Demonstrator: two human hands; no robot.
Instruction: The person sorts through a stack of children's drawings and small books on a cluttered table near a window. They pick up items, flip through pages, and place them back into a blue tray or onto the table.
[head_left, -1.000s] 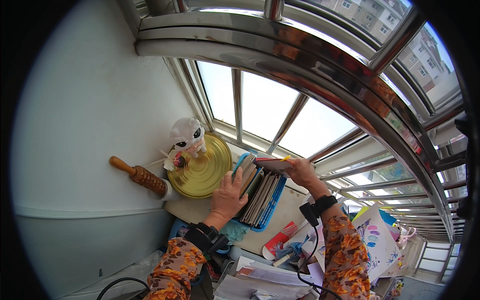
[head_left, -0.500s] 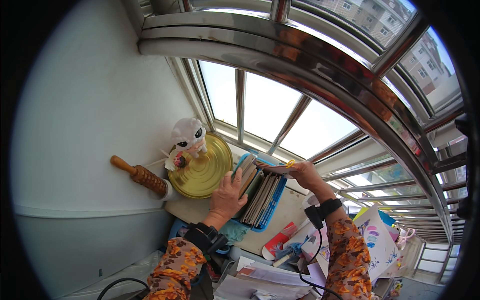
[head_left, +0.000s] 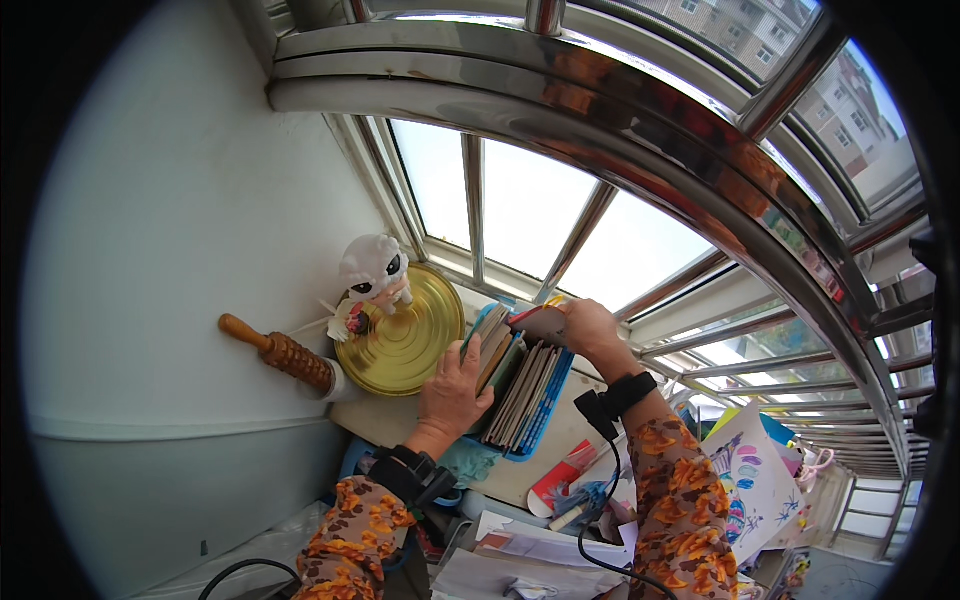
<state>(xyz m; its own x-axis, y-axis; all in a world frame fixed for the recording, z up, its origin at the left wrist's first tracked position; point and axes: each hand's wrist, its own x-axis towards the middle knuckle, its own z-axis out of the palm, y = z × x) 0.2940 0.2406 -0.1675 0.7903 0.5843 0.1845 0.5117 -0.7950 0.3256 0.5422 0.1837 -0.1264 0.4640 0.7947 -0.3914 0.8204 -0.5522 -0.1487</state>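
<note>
**Two hands in a tray of books by the window**

A blue tray (head_left: 537,420) sits on a pale shelf top (head_left: 385,420) below a barred window (head_left: 520,210), packed with upright books (head_left: 525,385) and thin folders standing on edge. Just to its left, touching or nearly touching, a round gold tin lid (head_left: 405,345) leans against the window frame, and a small white plush toy (head_left: 372,272) sits on its upper edge. Farther left a wooden rolling pin (head_left: 280,352) lies against the white wall (head_left: 150,250). A heavy steel rail (head_left: 620,130) curves across the upper part of the view. Below the tray the space is crowded: a red cylindrical package (head_left: 560,482), loose white papers (head_left: 520,560), and to the right a coloured drawing sheet (head_left: 750,480). A black cable (head_left: 600,500) hangs between the forearms.

The left hand (head_left: 452,392) lies flat and spread over the left end of the row of books, fingers extended, pressing on the outermost covers; it wraps nothing. The right hand (head_left: 592,335) is closed around the top of a book with a red edge (head_left: 537,322) at the far end of the tray, thumb and fingers pinching it so that it stands tilted above the others. Both wrists wear dark bands, and both sleeves are orange patterned.
</note>
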